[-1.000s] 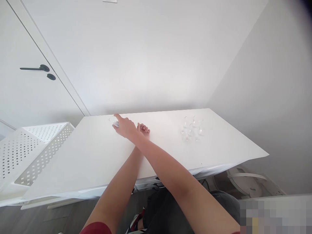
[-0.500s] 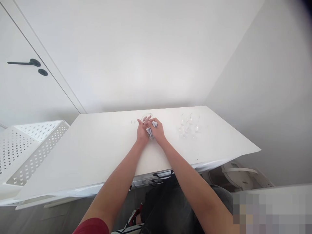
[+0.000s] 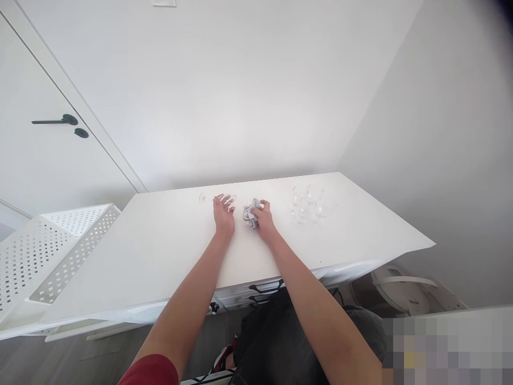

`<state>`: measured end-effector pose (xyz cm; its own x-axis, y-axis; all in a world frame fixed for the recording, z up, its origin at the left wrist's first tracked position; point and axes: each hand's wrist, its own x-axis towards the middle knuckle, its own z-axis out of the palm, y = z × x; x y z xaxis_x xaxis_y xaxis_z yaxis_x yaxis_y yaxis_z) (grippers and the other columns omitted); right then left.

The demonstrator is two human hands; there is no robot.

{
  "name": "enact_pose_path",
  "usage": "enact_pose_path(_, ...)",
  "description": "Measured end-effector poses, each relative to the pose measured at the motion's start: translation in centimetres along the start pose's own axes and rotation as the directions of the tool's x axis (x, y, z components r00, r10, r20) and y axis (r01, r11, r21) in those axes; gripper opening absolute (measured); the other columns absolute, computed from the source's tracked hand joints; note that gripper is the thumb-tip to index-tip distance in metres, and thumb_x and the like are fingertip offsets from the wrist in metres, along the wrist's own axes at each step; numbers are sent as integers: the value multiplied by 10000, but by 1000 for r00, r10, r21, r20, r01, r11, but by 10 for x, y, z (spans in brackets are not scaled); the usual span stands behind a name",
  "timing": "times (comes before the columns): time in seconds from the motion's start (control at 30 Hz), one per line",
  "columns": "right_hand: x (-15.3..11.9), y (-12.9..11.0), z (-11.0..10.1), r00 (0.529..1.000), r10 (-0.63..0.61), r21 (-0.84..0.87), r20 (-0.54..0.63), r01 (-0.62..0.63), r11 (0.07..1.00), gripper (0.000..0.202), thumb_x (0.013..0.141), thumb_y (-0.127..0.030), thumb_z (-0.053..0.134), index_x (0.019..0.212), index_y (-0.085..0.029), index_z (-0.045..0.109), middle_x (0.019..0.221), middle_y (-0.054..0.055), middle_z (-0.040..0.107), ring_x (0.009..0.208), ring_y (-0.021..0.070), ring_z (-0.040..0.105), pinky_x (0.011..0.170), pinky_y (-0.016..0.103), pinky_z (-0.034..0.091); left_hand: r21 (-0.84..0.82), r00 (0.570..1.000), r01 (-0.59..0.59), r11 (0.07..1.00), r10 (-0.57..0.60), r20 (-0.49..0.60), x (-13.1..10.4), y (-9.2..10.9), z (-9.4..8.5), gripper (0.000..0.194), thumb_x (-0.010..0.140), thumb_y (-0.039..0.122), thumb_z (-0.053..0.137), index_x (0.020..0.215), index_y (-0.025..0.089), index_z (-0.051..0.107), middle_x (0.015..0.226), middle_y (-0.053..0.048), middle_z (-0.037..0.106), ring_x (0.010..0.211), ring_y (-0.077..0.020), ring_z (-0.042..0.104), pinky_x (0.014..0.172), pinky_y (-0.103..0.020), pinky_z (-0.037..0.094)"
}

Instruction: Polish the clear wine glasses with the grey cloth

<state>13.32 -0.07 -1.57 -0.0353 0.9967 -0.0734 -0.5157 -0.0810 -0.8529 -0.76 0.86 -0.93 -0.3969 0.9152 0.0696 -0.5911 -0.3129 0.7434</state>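
Note:
My left hand has its fingers wrapped around a clear stemmed glass tipped on its side above the white tabletop. The bowl shows to the right of the fingers and the round foot to the left; the stem is mostly hidden. In my right hand is a crumpled light grey cloth, gripped between thumb and fingers. A gap separates the cloth from the glass. To the right of both hands, several clear stemmed glasses stand close together, their outlines faint against the white.
The white tabletop runs along a white wall. A white perforated rack stands off its left end, near a door with a black handle. Drawers with black handles sit under the front edge. A round white-lidded thing is at lower right.
My hands have parted. My left hand has moved left with the glass, and my right hand has drawn the cloth away from it. The view has shifted slightly.

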Motion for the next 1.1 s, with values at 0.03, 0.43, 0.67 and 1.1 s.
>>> enact_pose_path(0.03,0,1,0,1000,-16,-36,26,17,999,517,646,-254,739,1040,-292,407,898,-47,648,714,146,615,578,264,491,25,1000,-21,999,21,-3,-1,0,0,441,920,685,580,1072,272,620,1220,-75,663,1013,-185,656,708,-275,444)
enact_pose_path(0.43,3,2,-6,951,-309,-178,-2,304,936,372,645,-394,864,938,-211,729,954,43,721,870,203,663,742,321,551,254,957,-8,967,-66,283,-11,-7,9,463,929,673,579,1179,289,649,1339,-97,639,1072,-218,666,782,-317,537)
enact_pose_path(0.67,1,4,-6,950,-312,-236,-5,302,924,329,707,-475,824,873,-198,761,887,31,715,780,173,622,701,297,512,259,938,-1,966,-89,334,-11,0,9,415,928,572,654,1171,238,698,1461,-129,598,1059,-224,697,909,-366,536)
enact_pose_path(1.1,-9,2,1,900,-150,-143,409,225,964,475,772,-266,749,1247,-278,744,1086,12,730,940,183,611,847,315,502,200,946,38,979,-100,309,-14,1,11,419,915,541,685,1147,193,703,1423,-169,627,1094,-279,712,981,-455,545)
